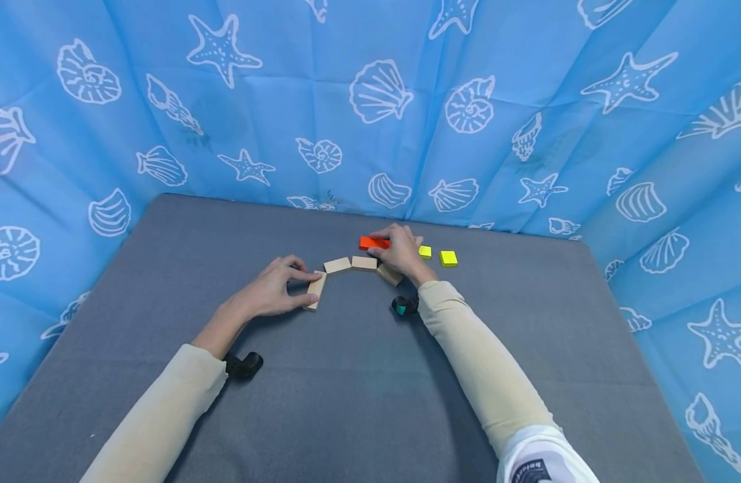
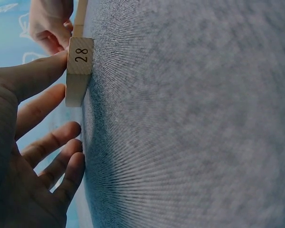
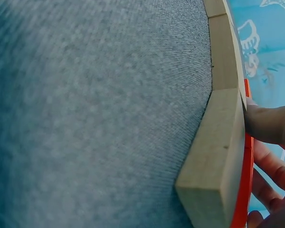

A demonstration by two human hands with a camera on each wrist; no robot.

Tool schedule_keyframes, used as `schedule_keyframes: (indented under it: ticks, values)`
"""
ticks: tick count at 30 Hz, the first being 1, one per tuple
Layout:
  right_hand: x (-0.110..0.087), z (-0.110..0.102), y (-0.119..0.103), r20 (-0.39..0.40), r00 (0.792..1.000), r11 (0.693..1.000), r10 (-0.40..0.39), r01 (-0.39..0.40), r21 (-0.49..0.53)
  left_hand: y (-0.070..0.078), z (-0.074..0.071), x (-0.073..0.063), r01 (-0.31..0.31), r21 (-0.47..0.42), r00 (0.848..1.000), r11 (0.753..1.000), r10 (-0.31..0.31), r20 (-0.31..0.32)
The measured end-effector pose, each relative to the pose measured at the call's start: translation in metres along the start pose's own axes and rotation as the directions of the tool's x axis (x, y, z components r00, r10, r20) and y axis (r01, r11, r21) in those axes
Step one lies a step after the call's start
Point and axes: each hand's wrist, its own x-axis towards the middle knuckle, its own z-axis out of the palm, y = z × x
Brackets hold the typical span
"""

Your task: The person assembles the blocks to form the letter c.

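Note:
Several plain wooden blocks form a curved row on the grey table. My left hand (image 1: 275, 288) holds the leftmost wooden block (image 1: 316, 292) between thumb and index finger; its end bears the number 28 in the left wrist view, where the other fingers spread loosely. Just behind the row, my right hand (image 1: 399, 249) grips a red block (image 1: 373, 243), thumb on the near side and fingers beyond it. More red, with a seam, shows along the row in the right wrist view. The rightmost wooden block (image 1: 389, 275) lies angled under the right wrist.
Two yellow blocks, a nearer-in one (image 1: 425, 252) and an outer one (image 1: 448, 259), lie to the right of the right hand. A blue curtain (image 1: 322, 107) with white shells hangs along the table's back edge. The grey table (image 1: 346, 402) stretches toward me.

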Motion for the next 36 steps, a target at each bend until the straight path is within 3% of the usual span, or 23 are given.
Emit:
schedule_keyframes:
  ticks: [12,22,36]
  values:
    - [-0.013,-0.008,-0.010,-0.060,0.996,0.996,-0.064,0.068,0.065,0.001,0.001,0.001,0.017,-0.006,1.000,1.000,-0.017,0.017]
    - [-0.053,-0.005,-0.021,-0.052,0.984,0.968,-0.170,0.176,0.178,0.002,0.000,0.001,0.036,-0.001,0.999,0.999,-0.036,0.025]
    - [-0.108,0.022,-0.023,0.065,0.973,0.945,-0.221,0.198,0.261,0.000,0.000,0.001,0.036,0.000,0.999,0.999,-0.036,0.030]
